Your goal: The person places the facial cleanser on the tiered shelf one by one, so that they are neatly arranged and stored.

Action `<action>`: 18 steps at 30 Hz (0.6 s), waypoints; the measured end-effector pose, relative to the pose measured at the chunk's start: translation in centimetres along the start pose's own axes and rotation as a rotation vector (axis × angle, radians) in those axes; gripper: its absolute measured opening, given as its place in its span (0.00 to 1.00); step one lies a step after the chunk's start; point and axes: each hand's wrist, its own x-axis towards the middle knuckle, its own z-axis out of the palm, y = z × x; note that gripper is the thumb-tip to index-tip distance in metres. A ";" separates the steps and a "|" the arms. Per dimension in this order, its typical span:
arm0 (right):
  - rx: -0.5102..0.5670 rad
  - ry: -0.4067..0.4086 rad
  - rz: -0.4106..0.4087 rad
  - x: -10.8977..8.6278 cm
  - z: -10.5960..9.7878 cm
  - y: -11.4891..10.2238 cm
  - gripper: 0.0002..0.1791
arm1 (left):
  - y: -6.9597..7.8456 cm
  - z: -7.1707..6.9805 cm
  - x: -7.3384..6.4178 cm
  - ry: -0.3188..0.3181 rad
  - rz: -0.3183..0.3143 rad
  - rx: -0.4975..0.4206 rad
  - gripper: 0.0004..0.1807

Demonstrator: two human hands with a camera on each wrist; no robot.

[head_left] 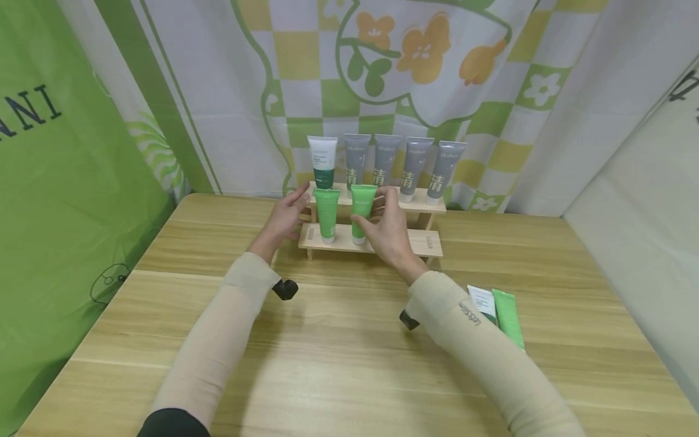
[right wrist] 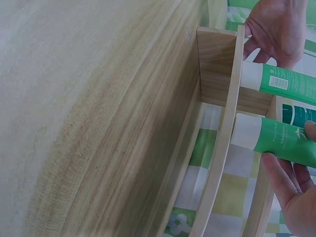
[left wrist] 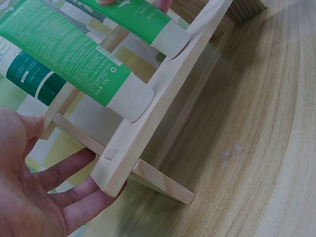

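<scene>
A two-tier wooden display rack (head_left: 426,243) stands on the table. My right hand (head_left: 390,233) pinches a green squeeze tube (head_left: 362,203) between thumb and fingers; its white cap meets the lower shelf in the right wrist view. Left of it, another green tube (head_left: 327,212) stands cap-down on the same shelf. My left hand (head_left: 285,218) is at the rack's left end, its fingers extended against the end of the lower shelf (left wrist: 116,168) and its thumb near the upper one. On the upper shelf stand a white-and-dark-green tube (head_left: 323,161) and several grey tubes (head_left: 386,158).
On the table at the right lie a white-and-green tube (head_left: 483,302) and a green tube (head_left: 509,318), partly behind my right forearm. A patterned curtain (head_left: 306,91) hangs behind the rack. Green cloth (head_left: 71,212) is at the left, a pale wall (head_left: 644,170) at the right.
</scene>
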 end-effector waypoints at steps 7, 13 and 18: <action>0.001 -0.009 -0.010 -0.1 -0.1 -0.1 0.32 | 0.1 0.0 0.0 -0.002 -0.008 -0.002 0.27; -0.038 -0.036 0.000 -0.2 0.0 0.1 0.30 | 0.0 0.0 0.0 -0.002 -0.013 -0.007 0.28; -0.042 -0.042 -0.007 -0.3 -0.1 0.1 0.30 | 0.0 0.0 0.0 0.002 -0.015 -0.008 0.27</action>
